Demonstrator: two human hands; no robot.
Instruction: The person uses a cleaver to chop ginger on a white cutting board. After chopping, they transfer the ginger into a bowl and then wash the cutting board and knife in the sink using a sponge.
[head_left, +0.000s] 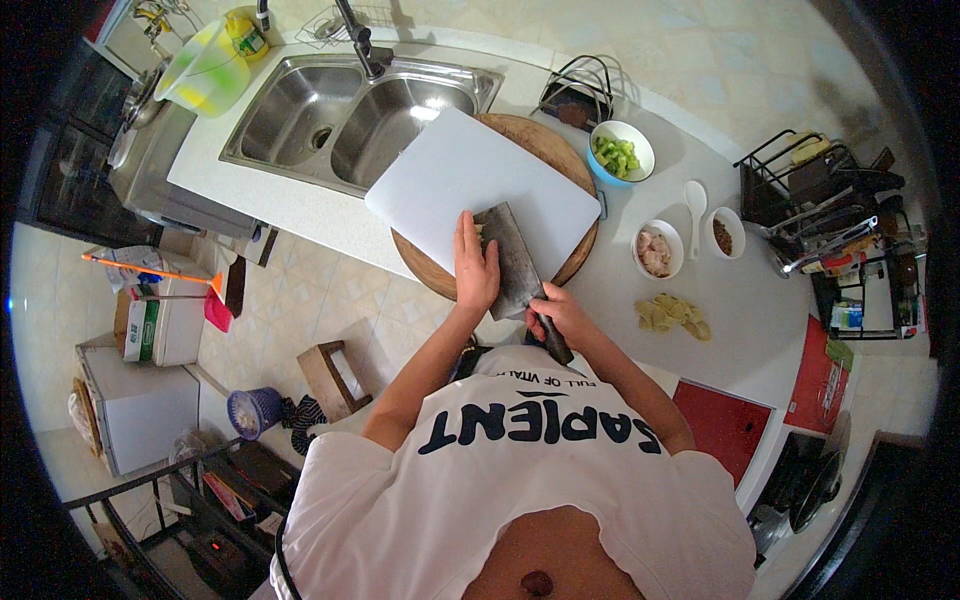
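My right hand (556, 313) grips the dark handle of a Chinese cleaver (514, 259). Its broad blade lies over the near edge of a white cutting board (465, 169). Beside the blade, my left hand (475, 270) is stretched out, fingers straight and thumb apart, with the thumb at the blade. A little pale chopped food (479, 229) shows between those fingers and the blade; most of it is hidden. The board rests on a round wooden chopping block (420, 262) that overhangs the counter's front edge.
A double steel sink (304, 112) lies behind the board at left. To the right stand a bowl of chopped green vegetable (619, 156), a bowl of raw meat pieces (654, 251), a white spoon (694, 210), a small bowl of brown spice (724, 234) and a crumpled cloth (673, 316).
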